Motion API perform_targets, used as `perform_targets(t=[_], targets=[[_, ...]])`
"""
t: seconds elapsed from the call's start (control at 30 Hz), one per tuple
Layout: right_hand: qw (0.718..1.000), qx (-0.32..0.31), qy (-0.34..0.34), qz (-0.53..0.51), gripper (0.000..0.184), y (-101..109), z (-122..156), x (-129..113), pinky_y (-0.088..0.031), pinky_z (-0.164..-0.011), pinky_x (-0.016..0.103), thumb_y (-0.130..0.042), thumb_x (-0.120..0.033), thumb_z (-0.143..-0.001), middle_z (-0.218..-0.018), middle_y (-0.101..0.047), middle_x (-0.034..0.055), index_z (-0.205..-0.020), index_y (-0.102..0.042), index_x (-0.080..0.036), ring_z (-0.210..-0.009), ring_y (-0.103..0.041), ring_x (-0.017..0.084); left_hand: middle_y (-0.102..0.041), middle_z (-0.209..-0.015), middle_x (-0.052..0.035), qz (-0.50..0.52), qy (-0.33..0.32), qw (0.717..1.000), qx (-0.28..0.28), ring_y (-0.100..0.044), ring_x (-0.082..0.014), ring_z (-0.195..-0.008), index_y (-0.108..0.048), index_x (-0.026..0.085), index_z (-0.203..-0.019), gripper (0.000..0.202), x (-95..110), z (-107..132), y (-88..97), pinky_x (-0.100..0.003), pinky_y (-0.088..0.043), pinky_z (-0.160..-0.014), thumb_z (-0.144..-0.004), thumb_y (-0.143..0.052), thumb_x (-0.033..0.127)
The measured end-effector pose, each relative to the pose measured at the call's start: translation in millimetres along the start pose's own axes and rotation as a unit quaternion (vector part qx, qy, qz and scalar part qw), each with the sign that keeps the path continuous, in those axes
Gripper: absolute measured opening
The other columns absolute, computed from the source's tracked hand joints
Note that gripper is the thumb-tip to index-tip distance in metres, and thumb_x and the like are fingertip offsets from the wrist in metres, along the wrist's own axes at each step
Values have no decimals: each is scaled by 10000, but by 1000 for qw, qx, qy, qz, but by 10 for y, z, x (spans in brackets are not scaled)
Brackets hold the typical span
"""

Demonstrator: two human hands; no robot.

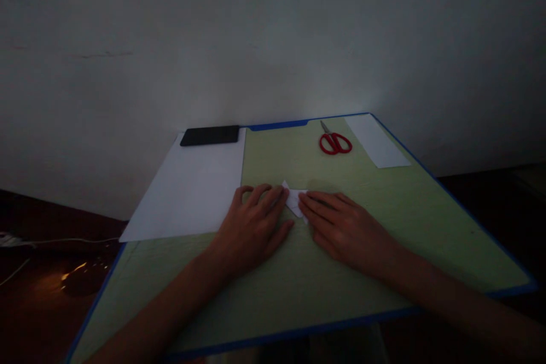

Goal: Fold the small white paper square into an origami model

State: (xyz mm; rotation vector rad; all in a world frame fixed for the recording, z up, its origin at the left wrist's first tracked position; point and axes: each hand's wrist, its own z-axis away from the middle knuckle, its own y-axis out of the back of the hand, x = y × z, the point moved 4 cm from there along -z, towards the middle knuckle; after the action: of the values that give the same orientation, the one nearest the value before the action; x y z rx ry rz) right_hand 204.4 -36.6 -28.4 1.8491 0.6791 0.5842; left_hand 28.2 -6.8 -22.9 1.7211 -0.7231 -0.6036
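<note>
A small folded piece of white paper (293,200) lies on the green tabletop in the middle, with a pointed corner sticking up at its far left. My left hand (255,222) presses its fingertips on the paper's left side, its thumb apart on the table. From the other side, my right hand (336,222) holds the paper down with fingers close together; its thumb is mostly hidden underneath. Both hands cover parts of the paper, so its whole shape does not show.
A large white sheet (191,193) lies at the left, a black flat phone-like slab (210,136) on its far edge. Scissors with red handles (335,143) and a white paper strip (379,142) lie farther back right. The blue-edged green table (273,290) stands against a wall (273,40).
</note>
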Motion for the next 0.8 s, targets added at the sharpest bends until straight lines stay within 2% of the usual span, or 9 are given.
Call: perform_targets(t=[0.23, 0.53, 0.8], targets=[[1000, 7, 3, 6, 394, -11, 2, -18, -542, -1040, 438, -545, -155, -947, -1374, -630, 177, -1312, -628, -32, -1272, -587, 290, -591, -1388, -158, 8, 0, 1000, 8, -522, -332, -1250, -523, 128, -1413, 489, 9, -1, 6, -538, -401, -1018, -1000, -478, 385], [1000, 21, -4, -13, 399, 10, -6, -12, -555, -1018, 457, -571, -138, -921, -1363, -635, 190, -1299, -635, -29, -1258, -607, 299, -593, -1368, -181, 1, 32, 999, 4, -515, -341, -1256, -513, 84, -1400, 529, 12, -3, 10, -556, -382, -1041, -993, -459, 418], [1000, 21, -3, -2, 387, 7, -12, -19, -568, -999, 435, -561, -137, -927, -1356, -642, 183, -1290, -639, -25, -1251, -612, 291, -567, -1392, -189, -12, 72, 997, 1, -497, -363, -1264, -512, 99, -1379, 554, -11, -14, 7, -583, -379, -1028, -964, -482, 466]])
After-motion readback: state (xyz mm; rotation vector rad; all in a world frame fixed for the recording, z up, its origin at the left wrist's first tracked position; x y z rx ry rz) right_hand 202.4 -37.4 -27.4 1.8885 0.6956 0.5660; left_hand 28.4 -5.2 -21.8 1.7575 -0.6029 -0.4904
